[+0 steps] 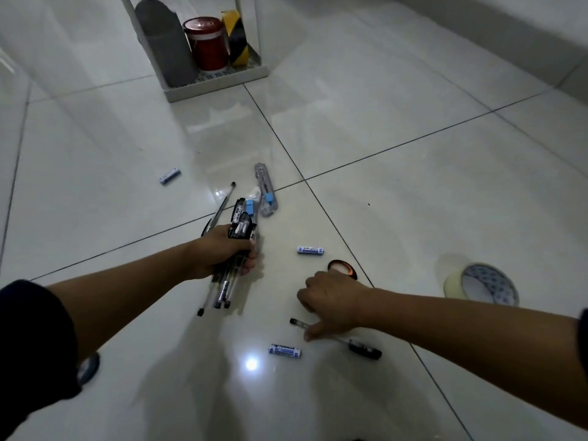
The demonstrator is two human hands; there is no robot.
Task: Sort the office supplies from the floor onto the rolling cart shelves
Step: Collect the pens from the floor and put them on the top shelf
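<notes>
My left hand (222,253) grips a bundle of black-capped clear pens (237,230) just above the white tiled floor. My right hand (331,302) hovers palm down over a single pen (353,342) lying on the floor, its thumb touching the barrel; its fingers are curled and hold nothing that I can see. Three white-and-blue batteries lie loose: one (284,351) near my right thumb, one (310,250) above my right hand, one (170,176) far left. Two clear cutters with blue sliders (266,194) lie beyond the pens. The cart's bottom shelf (219,84) stands at the back.
The shelf holds a grey roll (164,43), a red tin (206,43) and yellow-black striped tape (237,38). A cream tape roll (482,284) lies at the right, a small brown tape roll (342,268) behind my right hand, a dark roll (89,367) under my left arm.
</notes>
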